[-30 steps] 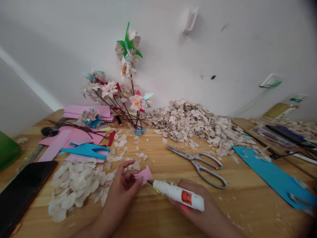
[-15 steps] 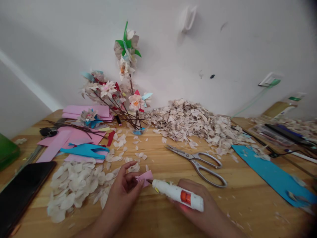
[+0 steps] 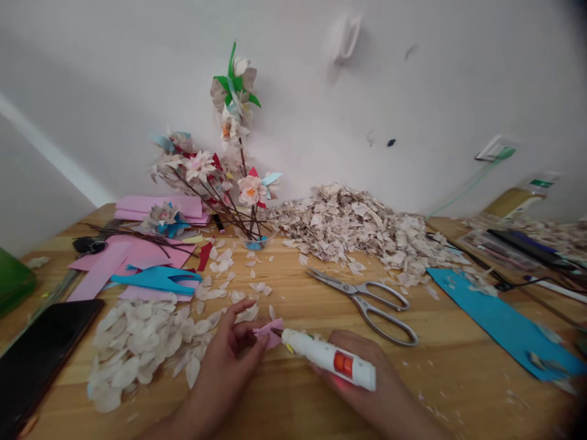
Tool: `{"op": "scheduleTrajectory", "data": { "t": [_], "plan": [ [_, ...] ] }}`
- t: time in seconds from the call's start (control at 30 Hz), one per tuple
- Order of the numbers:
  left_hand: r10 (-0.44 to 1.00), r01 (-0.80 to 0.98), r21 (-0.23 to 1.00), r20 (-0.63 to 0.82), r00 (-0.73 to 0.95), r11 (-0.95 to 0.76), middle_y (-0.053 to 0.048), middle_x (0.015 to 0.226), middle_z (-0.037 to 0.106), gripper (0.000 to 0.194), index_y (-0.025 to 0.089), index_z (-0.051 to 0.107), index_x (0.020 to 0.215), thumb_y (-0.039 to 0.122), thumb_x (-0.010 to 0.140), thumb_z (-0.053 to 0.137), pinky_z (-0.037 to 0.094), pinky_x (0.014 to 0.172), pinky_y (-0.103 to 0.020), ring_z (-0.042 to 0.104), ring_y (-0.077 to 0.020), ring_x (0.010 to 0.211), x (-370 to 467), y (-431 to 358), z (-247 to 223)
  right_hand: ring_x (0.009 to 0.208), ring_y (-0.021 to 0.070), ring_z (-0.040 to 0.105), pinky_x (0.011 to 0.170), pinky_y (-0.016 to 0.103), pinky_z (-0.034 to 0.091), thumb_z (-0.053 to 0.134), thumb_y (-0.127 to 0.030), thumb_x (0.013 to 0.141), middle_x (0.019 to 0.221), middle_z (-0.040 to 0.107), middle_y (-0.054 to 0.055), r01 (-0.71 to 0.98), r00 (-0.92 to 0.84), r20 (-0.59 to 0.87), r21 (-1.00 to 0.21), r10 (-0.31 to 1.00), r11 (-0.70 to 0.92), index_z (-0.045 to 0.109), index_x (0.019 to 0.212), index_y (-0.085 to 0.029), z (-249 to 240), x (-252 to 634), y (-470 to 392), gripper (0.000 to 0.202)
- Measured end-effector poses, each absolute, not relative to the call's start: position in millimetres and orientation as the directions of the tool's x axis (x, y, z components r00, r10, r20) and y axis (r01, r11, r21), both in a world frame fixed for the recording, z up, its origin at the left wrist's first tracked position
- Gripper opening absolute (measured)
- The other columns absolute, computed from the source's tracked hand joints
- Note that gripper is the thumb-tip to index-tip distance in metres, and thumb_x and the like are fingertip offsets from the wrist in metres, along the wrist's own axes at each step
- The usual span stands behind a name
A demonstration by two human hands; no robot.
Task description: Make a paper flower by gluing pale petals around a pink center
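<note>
Between its thumb and fingers, my left hand (image 3: 232,351) pinches a small piece of pink paper (image 3: 269,333) with a frilled left end. My right hand (image 3: 355,366) is wrapped round a white glue gun (image 3: 316,354) with an orange-red switch, and the dark nozzle tip meets the paper's right part. Whether glue is coming out cannot be made out. To the left of my left hand spreads a pile of pale dried petals (image 3: 137,342). Metal scissors (image 3: 367,299) lie partly open beyond my right hand.
Paper flowers on twigs (image 3: 250,189) stand in a clear cup near the wall. A heap of dry flakes (image 3: 358,220) lies at the back. Blue card (image 3: 499,324) is at right, a black phone (image 3: 46,354) at left, with pink sheets (image 3: 132,250) and blue paper (image 3: 156,279) behind.
The pink paper has tilted and dropped slightly, with the glue gun's nozzle still against it. Both hands keep almost the same place; the view has shifted a little.
</note>
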State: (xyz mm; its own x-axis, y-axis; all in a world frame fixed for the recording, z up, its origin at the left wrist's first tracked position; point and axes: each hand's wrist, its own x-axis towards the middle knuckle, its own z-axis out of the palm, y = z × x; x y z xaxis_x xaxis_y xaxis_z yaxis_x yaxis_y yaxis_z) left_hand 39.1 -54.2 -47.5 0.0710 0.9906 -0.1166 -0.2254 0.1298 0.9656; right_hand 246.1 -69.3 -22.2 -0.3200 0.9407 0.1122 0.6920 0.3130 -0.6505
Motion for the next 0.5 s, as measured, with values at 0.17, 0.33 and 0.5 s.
{"op": "scheduleTrajectory", "data": {
  "t": [0.17,0.33,0.5],
  "plan": [
    [0.994,-0.255,0.960,-0.110,0.025,0.113,0.000,0.076,0.074,0.047,0.022,0.044,0.108,0.024,0.068,0.069,0.050,0.070,-0.024,0.068,-0.0144,0.072,38.4,-54.4,-46.8,0.053,0.0152,0.051,0.049,0.024,0.034,0.052,-0.018,0.073,0.057,0.051,-0.001,0.715,-0.343,0.095,-0.618,0.934,0.326,0.040,0.057,-0.022,-17.1,245.4,-70.3,0.020],
    [0.994,-0.267,0.958,-0.107,-0.004,0.102,0.001,0.072,0.073,0.046,0.023,0.046,0.106,0.026,0.067,0.071,0.049,0.068,-0.024,0.067,-0.0139,0.069,38.2,-53.0,-47.7,0.052,0.0149,0.051,0.048,0.023,0.033,0.050,-0.015,0.067,0.055,0.050,-0.002,0.720,-0.378,0.076,-0.603,0.923,0.345,0.039,0.055,-0.022,-15.9,245.3,-69.8,0.019],
    [0.992,-0.269,0.956,-0.125,-0.004,0.119,0.001,0.071,0.073,0.048,0.022,0.046,0.105,0.026,0.064,0.072,0.048,0.068,-0.024,0.066,-0.0142,0.069,38.0,-52.0,-44.3,0.050,0.0153,0.051,0.047,0.024,0.032,0.049,-0.018,0.070,0.054,0.049,-0.002,0.724,-0.365,0.094,-0.597,0.926,0.346,0.038,0.054,-0.022,-17.5,246.6,-69.9,0.020]
  ]
}}
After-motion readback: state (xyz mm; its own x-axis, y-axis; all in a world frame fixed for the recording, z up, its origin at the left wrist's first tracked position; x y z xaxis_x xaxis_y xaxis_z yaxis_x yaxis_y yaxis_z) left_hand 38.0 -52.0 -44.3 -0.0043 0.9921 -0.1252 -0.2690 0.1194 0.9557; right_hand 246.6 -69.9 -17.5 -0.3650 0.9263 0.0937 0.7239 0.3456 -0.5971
